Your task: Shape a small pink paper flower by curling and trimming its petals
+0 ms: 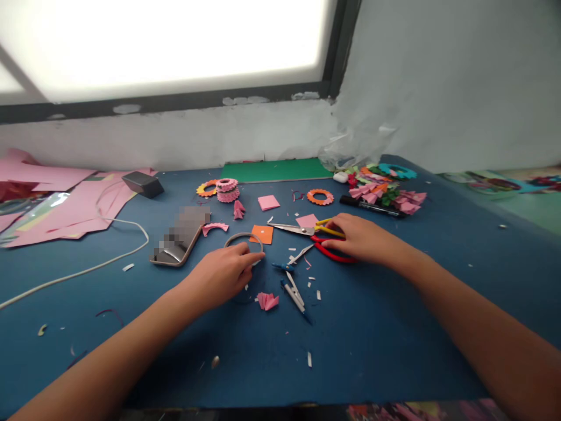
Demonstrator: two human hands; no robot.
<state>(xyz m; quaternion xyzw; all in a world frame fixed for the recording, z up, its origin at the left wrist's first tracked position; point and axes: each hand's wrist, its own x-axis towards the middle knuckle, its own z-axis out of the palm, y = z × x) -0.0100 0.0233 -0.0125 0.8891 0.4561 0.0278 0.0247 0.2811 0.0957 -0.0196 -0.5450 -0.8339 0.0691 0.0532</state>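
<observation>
My left hand (pixel 223 272) is closed on the near side of a thin grey ring (pixel 242 235), its far rim showing above my fingers. An orange paper square (pixel 263 234) with a pale dot lies just past it, partly behind the ring. Closed around the red and yellow handles of a pair of scissors (pixel 291 228), my right hand (pixel 350 237) rests low over the table. The blades stand apart and point left. Between my hands lies an opened drawing compass (pixel 294 289), white and blue, with a folded pink paper piece (pixel 267 301) beside it.
A phone (pixel 182 237) and a white cable (pixel 87 266) are on the left, near pink paper sheets (pixel 79 210). Toothed paper rings (pixel 320 197), a green board (pixel 276 169), a black marker (pixel 372 206) and folded paper pieces (pixel 409 202) lie farther back. Paper scraps dot the blue table (pixel 372 351).
</observation>
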